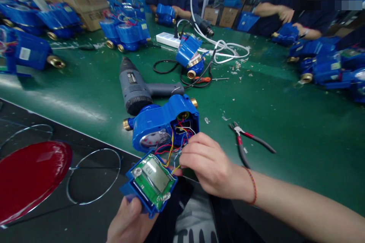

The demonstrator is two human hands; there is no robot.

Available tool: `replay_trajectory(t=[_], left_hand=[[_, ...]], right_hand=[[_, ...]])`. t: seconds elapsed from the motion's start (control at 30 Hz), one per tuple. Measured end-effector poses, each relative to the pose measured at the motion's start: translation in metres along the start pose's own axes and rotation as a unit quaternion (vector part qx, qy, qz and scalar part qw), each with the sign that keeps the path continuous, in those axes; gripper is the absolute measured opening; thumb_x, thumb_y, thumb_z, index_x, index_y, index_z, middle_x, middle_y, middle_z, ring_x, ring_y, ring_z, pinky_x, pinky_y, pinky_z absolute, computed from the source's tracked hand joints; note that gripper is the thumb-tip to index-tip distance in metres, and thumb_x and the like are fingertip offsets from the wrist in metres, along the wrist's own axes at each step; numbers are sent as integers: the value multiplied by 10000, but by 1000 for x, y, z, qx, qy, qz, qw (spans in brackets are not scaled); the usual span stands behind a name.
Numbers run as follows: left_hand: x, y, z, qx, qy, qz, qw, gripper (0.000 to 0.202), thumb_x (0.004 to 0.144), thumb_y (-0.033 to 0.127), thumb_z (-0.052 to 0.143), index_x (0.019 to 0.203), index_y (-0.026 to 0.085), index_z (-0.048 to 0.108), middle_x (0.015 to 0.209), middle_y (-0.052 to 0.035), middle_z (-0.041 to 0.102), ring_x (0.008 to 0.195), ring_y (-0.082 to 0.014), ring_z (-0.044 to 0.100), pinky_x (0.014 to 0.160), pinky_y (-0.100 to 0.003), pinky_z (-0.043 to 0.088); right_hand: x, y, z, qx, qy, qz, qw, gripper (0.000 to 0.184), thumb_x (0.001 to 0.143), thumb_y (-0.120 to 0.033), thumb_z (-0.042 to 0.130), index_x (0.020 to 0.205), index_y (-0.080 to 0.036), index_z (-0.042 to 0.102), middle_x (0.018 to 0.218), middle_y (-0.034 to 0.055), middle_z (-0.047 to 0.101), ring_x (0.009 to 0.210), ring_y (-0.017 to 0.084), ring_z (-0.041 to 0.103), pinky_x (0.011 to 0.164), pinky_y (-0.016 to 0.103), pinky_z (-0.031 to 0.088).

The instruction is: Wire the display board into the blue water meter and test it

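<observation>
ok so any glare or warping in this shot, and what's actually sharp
Head view: a white glare band lies across the green table at left; the table edge bows from wide-angle distortion; the red disc shows sheen; the display board in the left hand is sharp.

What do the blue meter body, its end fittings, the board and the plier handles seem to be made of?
Meter body: glossy blue plastic, judging by the soft moulded highlights.
Fittings: probably brass, with a yellow metallic shine.
Board: green circuit laminate with a grey, glass-like display.
Plier handles: likely a rubbery coating, red and black, matte.
</observation>
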State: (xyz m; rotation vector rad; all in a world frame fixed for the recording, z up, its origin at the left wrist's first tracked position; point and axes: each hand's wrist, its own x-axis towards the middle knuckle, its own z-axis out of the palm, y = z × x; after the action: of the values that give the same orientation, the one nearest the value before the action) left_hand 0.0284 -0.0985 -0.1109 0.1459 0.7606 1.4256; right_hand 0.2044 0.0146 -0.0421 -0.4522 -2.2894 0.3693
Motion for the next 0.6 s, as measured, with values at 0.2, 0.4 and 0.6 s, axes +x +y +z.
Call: replay_trajectory(t=[0.2,0.4,0.6], left_hand=[[-5,11,19,16,-43,-41,998,397,726,446,738,1074,256,748,1113,-68,749,1122,-342,643,1030,-453,472],[-3,22,31,40,-52,-54,996,441,713,474,749,1085,237,748,1120,-77,746,1117,-325,648,1019,-409,478],[-1,17,26,24,-57,-47,997,401,718,435,755,1073,250,753,1116,-67,748,1100,-316,659,1000,-407,496]], right_hand=[[-5,-5,13,330,139,344,868,162,839,-131,580,689,-180,544,672,-23,530,643,110,473,599,240,387],[-18,23,-32,214,201,346,891,284,950,-248,438,673,-197,471,627,-20,448,580,122,420,555,267,354],[-23,8,-35,-37,12,175,984,82,868,-116,550,810,-170,570,769,42,606,734,169,519,667,311,413]])
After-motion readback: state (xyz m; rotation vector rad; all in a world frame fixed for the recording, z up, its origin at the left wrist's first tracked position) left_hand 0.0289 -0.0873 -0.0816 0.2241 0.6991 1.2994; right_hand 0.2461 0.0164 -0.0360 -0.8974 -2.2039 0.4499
